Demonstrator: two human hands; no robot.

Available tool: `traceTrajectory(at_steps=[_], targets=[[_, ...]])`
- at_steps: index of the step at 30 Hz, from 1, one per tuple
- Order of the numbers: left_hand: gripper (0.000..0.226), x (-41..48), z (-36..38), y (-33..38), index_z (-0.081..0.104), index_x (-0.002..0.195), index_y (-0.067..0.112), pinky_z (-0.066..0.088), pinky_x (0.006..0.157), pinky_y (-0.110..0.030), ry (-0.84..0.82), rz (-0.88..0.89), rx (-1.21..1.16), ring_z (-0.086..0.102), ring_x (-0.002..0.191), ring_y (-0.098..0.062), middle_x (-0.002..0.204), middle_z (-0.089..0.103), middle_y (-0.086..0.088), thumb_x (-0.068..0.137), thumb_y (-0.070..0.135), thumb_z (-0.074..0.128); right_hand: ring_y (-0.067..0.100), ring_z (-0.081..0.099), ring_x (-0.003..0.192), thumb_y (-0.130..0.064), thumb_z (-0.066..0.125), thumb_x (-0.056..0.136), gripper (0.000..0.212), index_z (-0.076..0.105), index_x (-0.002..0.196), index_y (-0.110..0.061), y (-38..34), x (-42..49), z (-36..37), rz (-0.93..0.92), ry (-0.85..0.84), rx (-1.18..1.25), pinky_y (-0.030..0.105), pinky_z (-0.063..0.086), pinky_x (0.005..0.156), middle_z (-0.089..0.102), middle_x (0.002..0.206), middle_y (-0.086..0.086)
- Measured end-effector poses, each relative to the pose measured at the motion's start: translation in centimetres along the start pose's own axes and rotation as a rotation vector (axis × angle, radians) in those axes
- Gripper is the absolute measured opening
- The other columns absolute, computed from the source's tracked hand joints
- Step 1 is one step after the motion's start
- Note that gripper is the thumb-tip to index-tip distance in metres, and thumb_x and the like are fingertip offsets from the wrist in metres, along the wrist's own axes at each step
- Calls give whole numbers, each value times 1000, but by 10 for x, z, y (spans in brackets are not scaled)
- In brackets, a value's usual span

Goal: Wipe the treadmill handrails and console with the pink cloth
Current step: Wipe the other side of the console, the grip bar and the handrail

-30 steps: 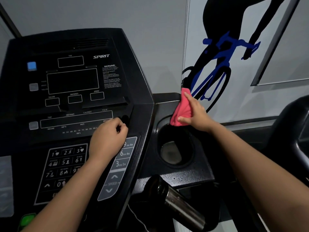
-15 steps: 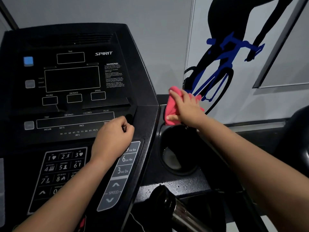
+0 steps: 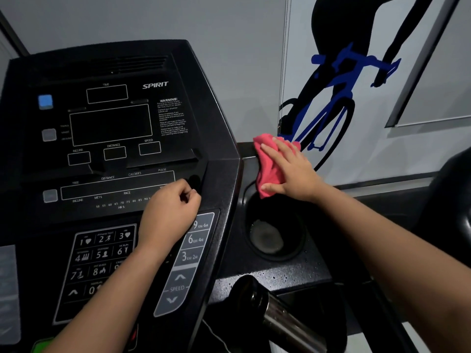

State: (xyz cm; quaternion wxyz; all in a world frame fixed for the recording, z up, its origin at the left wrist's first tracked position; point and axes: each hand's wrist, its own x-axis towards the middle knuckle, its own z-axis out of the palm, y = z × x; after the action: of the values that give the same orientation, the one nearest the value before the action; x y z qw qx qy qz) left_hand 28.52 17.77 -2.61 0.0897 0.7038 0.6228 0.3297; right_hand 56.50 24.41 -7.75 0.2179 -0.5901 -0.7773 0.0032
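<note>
The black treadmill console fills the left half of the view. My right hand lies flat with straight fingers on the pink cloth, pressing it onto the console's right wing just behind the round cup holder. My left hand rests on the console face above the speed keys, fingers curled into a loose fist with nothing in it. A shiny metal handrail end shows at the bottom centre.
A wall with a black and blue cyclist graphic stands close behind the console. Water droplets speckle the wing in front of the cup holder. A dark rounded machine part sits at the right edge.
My right hand has flattened out on the pink cloth and slid it left and back along the wing behind the cup holder. My left hand has stayed on the console.
</note>
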Motion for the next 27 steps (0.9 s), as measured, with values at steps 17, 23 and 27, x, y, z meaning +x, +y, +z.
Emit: traceTrajectory(at_steps=[17, 23, 27], targets=[[23, 6, 7, -3, 49, 67, 11, 32, 50, -30, 7, 37, -29, 49, 60, -18, 61, 51, 1, 86, 22, 49, 32, 32, 135, -54, 75, 69, 108, 11, 151, -26, 12, 5, -9, 279, -49, 282, 50, 23, 113, 28, 151, 11], [22, 7, 7, -2, 51, 68, 12, 40, 57, -34, 2, 1, -17, 52, 63, -22, 62, 54, -1, 86, 25, 49, 45, 3, 140, -53, 77, 67, 110, 7, 150, -36, -44, 31, -12, 140, -150, -61, 65, 5, 109, 6, 157, 3], [23, 5, 7, 0, 51, 68, 12, 39, 57, -35, 9, 1, 5, 52, 63, -23, 61, 54, -1, 87, 25, 48, 42, -8, 143, -51, 77, 67, 117, 1, 152, -27, -66, 29, 3, 69, -142, -130, 65, -8, 108, -1, 159, 0]])
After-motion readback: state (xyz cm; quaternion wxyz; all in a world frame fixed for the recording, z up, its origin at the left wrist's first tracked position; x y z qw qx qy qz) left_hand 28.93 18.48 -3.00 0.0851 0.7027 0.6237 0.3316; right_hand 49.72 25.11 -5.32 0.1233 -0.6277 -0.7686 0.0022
